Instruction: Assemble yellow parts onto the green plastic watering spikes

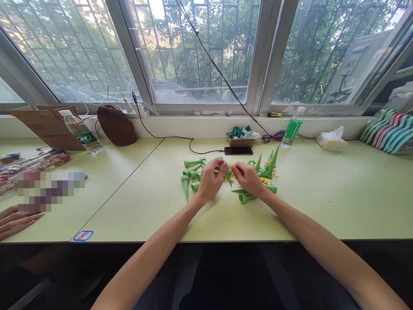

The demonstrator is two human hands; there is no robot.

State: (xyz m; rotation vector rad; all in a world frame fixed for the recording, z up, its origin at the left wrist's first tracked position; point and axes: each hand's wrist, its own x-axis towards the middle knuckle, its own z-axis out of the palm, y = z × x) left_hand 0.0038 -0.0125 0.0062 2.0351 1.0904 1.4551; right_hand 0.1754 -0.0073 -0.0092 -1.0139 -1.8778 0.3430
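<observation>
My left hand [212, 177] is closed on a green plastic watering spike [228, 176], whose tip points down toward the table. Close beside it, my right hand [248, 177] has thumb and fingers pinched together near the spike's upper end; what lies in the pinch is too small to make out. More green spikes [185, 186] lie to the left of my hands. Others stand or lie on the right, among them a tall upright spike [273, 162]. Small yellow pieces [267, 181] are scattered between and behind my hands, partly hidden by them.
Behind the spikes lie a plugged-in phone [238, 150] and a small box [241, 141] with green material. A water bottle [293, 128], a tissue pack [332, 141] and hangers [385, 131] stand right. At left are another bottle [85, 137], a brown bag [116, 125] and another person's hand [19, 221].
</observation>
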